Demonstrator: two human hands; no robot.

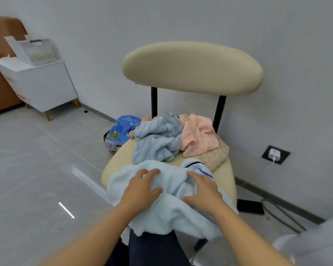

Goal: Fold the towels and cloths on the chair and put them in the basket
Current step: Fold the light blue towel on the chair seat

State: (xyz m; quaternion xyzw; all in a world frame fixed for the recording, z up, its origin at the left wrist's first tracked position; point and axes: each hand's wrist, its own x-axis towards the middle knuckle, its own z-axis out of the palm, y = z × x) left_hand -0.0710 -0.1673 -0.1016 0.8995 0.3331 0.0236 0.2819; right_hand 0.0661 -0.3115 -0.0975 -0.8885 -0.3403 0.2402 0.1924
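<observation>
A rumpled pale blue towel (167, 214) lies across the front of the cream chair (192, 68), its edge hanging over the seat. Behind it, a crumpled blue-striped towel (158, 139) touches a pink cloth (198, 135), which lies on a beige fleecy cloth (219, 156). The white basket (35, 50) stands well to the chair's left.

Single head-worn wide-angle view, forward and down, close above the chair (192, 68) against a grey wall (277, 35).
</observation>
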